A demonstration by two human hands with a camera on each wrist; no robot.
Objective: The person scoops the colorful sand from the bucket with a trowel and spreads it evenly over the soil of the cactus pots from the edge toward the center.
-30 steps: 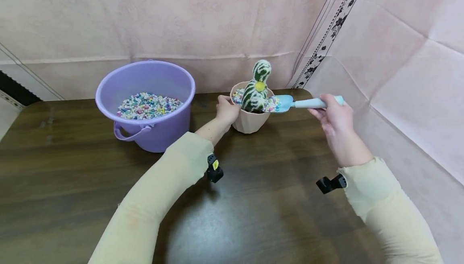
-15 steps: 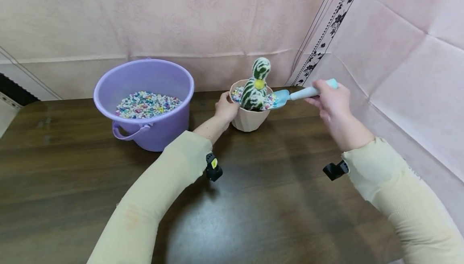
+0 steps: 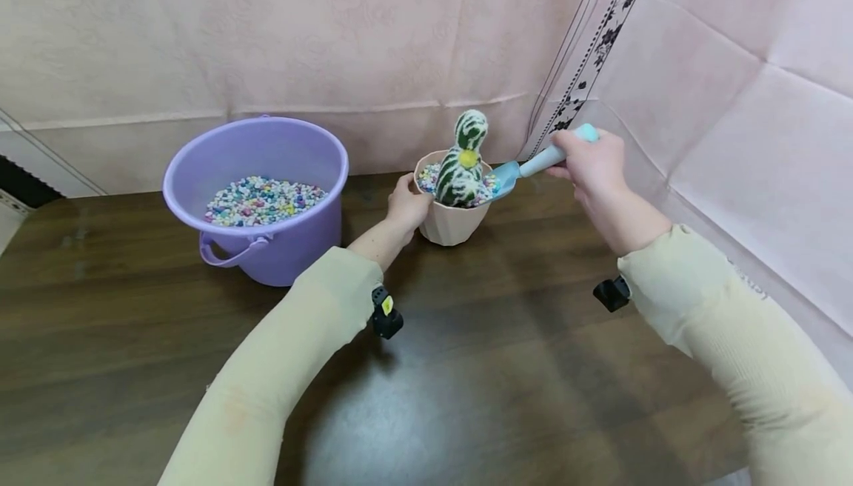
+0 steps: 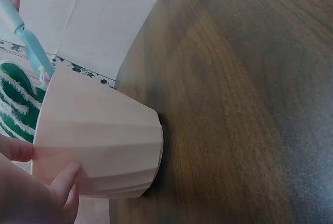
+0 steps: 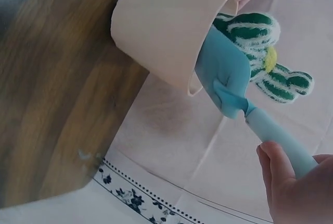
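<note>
Far left: purple bucket (image 3: 256, 197) of coloured pebbles (image 3: 262, 200), no readable label. Then left hand (image 3: 406, 204), fingers curled round pink pot (image 3: 448, 221) with striped cactus (image 3: 460, 161). Right hand (image 3: 586, 164) gripped blue trowel (image 3: 533, 165), blade tipped over pot's right rim.

The cactus (image 3: 461, 164) base is hidden by pebbles (image 3: 433, 174).
</note>
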